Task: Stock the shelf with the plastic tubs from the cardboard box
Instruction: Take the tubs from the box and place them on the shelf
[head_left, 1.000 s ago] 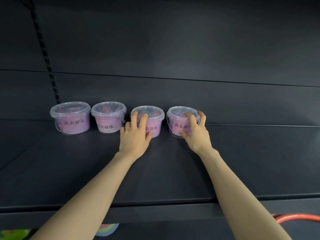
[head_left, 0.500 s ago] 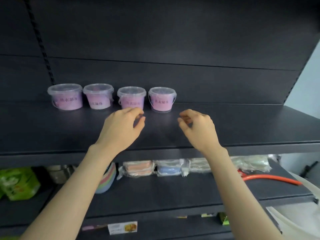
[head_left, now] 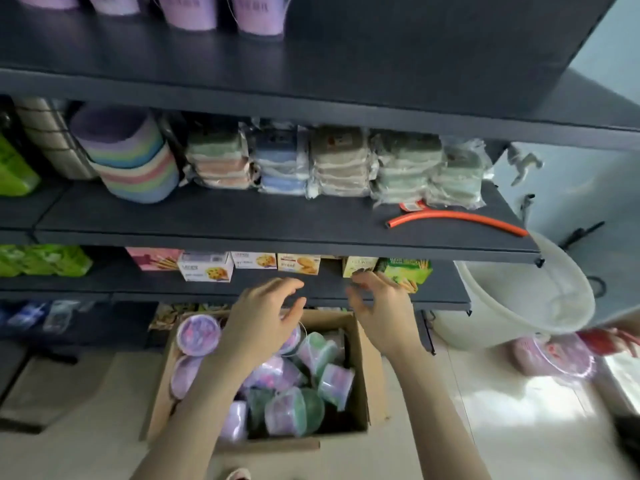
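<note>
A cardboard box [head_left: 360, 372] stands open on the floor below the shelves, holding several purple and green plastic tubs [head_left: 287, 407]. My left hand [head_left: 263, 320] hovers over the box's back half, fingers curled apart, holding nothing. My right hand [head_left: 384, 313] hangs over the box's back right corner, fingers spread and empty. Along the top edge of the view, several purple tubs [head_left: 258, 12] stand in a row on the dark top shelf [head_left: 311, 64], only their lower halves showing.
The middle shelf carries stacked coloured bowls [head_left: 128, 157], wrapped sponge packs [head_left: 339, 164] and an orange hose [head_left: 457, 218]. Biscuit boxes [head_left: 207, 270] line the lower shelf. A white bucket [head_left: 526, 299] sits right of the box, pink tubs [head_left: 554, 355] beside it.
My hands let go of the tubs on the top shelf and dropped down to the cardboard box on the floor. The view tilted down with them.
</note>
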A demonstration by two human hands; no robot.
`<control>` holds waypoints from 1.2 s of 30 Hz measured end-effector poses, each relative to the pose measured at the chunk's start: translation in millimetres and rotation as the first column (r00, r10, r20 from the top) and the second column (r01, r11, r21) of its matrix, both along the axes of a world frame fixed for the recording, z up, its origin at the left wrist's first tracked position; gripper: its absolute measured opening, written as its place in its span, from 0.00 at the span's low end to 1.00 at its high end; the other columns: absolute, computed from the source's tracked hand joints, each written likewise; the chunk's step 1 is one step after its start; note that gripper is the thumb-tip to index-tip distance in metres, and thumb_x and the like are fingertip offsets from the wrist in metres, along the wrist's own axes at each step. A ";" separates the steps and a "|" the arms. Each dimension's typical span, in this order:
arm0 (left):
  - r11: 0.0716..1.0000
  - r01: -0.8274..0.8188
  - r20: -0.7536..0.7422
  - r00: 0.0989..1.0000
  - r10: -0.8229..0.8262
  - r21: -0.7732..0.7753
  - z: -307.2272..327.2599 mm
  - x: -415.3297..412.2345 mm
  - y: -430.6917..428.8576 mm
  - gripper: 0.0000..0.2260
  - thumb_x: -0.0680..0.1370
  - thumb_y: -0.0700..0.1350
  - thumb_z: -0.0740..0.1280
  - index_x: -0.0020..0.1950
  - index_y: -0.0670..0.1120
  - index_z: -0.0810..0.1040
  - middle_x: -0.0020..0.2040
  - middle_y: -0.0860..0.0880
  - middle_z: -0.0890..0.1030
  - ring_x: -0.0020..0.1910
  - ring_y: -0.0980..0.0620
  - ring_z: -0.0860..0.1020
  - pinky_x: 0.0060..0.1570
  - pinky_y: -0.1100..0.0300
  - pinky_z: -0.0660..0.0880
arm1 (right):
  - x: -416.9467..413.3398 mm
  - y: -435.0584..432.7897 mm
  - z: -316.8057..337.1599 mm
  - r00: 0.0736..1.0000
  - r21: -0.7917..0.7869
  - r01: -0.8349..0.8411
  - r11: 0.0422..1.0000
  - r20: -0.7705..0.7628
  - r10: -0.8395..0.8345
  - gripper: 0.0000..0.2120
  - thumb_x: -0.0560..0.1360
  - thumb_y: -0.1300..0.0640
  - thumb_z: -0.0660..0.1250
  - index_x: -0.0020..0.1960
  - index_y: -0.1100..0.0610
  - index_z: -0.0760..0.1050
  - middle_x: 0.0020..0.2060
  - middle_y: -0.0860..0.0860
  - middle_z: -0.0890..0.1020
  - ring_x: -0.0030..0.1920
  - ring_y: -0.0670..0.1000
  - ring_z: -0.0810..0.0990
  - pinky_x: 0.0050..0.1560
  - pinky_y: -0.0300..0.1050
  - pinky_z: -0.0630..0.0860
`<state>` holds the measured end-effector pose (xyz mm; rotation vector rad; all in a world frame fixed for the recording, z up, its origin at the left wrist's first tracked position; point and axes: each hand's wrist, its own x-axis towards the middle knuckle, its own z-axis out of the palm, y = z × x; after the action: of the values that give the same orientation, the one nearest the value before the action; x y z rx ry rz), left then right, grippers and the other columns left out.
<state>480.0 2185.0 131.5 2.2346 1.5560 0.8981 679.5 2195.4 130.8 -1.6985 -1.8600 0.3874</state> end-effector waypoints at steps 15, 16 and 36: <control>0.762 -0.203 0.011 0.964 0.266 -0.615 -223.8 15.1 -17.8 0.10 0.75 0.42 0.69 0.54 0.43 0.79 0.46 0.48 0.84 0.42 0.50 0.81 0.42 0.58 0.76 | 17.0 7.1 -224.7 0.999 -0.554 -0.016 0.833 -0.038 -0.006 0.11 0.75 0.59 0.66 0.56 0.57 0.79 0.51 0.55 0.81 0.51 0.57 0.79 0.48 0.48 0.76; 0.731 -0.205 0.018 0.958 0.285 -0.651 -240.8 19.5 -18.7 0.10 0.75 0.42 0.69 0.55 0.43 0.79 0.46 0.48 0.84 0.42 0.51 0.81 0.43 0.58 0.76 | 20.8 6.9 -239.4 0.999 -0.584 -0.010 0.812 -0.034 -0.013 0.11 0.75 0.59 0.66 0.56 0.57 0.79 0.51 0.54 0.81 0.51 0.57 0.79 0.47 0.46 0.75; 0.240 -0.470 -0.125 0.621 0.774 -0.850 -419.1 45.6 -79.7 0.34 0.69 0.67 0.65 0.66 0.45 0.69 0.56 0.45 0.79 0.56 0.44 0.77 0.56 0.49 0.73 | 4.9 -39.5 -392.5 0.989 -0.750 -0.146 0.645 -0.115 0.089 0.19 0.76 0.54 0.66 0.65 0.58 0.72 0.58 0.54 0.79 0.58 0.55 0.77 0.60 0.49 0.68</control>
<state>525.6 2105.4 -287.6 0.6576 2.1182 0.4235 684.4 2155.9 -261.7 -2.0220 -1.8795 1.4416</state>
